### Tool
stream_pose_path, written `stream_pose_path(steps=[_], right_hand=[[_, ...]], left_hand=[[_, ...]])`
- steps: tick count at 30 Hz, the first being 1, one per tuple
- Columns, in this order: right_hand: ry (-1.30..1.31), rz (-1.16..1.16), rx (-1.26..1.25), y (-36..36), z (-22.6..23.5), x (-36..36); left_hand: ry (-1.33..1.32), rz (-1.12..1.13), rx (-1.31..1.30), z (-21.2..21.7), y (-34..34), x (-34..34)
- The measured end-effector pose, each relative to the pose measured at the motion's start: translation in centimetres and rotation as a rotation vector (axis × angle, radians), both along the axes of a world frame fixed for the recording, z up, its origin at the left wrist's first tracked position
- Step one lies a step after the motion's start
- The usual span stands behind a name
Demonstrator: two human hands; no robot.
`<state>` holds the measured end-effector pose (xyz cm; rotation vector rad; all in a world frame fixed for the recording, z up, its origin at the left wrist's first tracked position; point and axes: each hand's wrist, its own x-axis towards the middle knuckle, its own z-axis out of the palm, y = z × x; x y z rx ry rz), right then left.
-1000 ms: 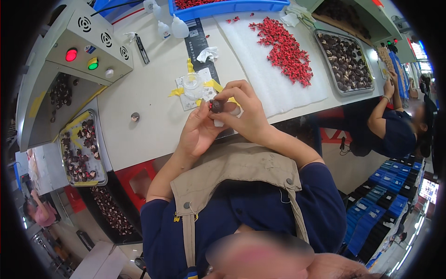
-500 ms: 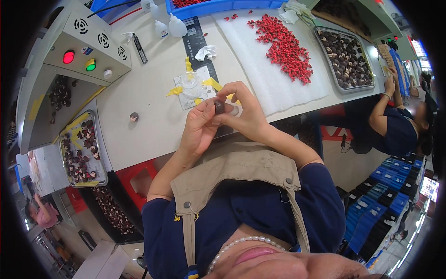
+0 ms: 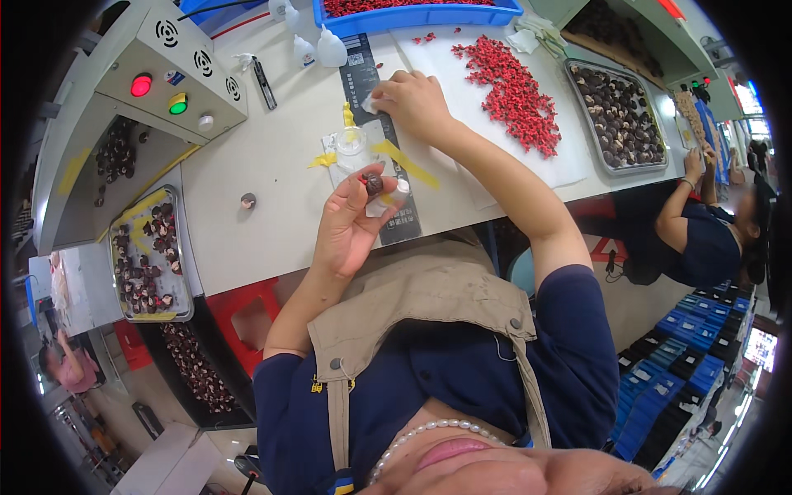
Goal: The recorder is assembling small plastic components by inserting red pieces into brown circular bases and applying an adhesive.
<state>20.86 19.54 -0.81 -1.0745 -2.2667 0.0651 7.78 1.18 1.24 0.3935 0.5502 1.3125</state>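
Note:
My left hand [image 3: 342, 235] pinches a small dark brown ball-shaped piece [image 3: 374, 183] between thumb and fingers, above the table's front edge. Farther forward, my right hand [image 3: 417, 106] has its fingers closed on a crumpled white tissue [image 3: 369, 104] lying over a dark printed strip [image 3: 360, 76]. Between the hands, a clear round dish [image 3: 351, 141] sits on a pale square plate with yellow tape [image 3: 410, 165] around it. A small white round object [image 3: 403, 186] shows just right of the left hand's fingers.
Small red parts [image 3: 511, 99] lie on a white sheet, with a blue bin [image 3: 421, 16] behind. Trays of dark pieces stand left [image 3: 183, 285] and right [image 3: 580, 136]. A box with lights [image 3: 161, 70], squeeze bottles [image 3: 332, 51], a black cutter [image 3: 264, 85] and one loose piece [image 3: 247, 200] are at left.
My right hand has left the brown piece and reached forward to the tissue, which its fingers now grip. The left hand still holds the piece, slightly to the left.

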Motion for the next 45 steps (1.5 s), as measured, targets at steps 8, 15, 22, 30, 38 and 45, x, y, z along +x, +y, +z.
stream_pose_path(steps=[8, 15, 22, 30, 38, 45], right_hand=[[0.581, 0.310, -0.835, -7.6, 5.9, 3.9], [0.470, 0.375, -0.797, -9.8, 6.9, 4.8], [0.676, 0.506, -1.285, -9.2, 6.0, 5.3], [0.724, 0.345, -1.155, -9.4, 5.2, 6.6], [0.660, 0.404, -1.183, -10.6, 7.1, 5.5], [0.802, 0.372, -1.331, -10.5, 6.4, 5.0]], left_hand=[[0.073, 0.053, -0.067, 0.0, 0.6, 0.5], [0.055, 0.026, -0.148, -0.6, 0.8, 1.2], [0.240, -0.022, -0.033, -1.0, 0.7, 0.9], [0.109, -0.071, -0.117, 0.5, 0.6, 0.9], [0.161, -0.014, -0.076, 0.8, 0.7, 1.2], [0.263, 0.056, 0.016, -0.5, 0.8, 0.9]])
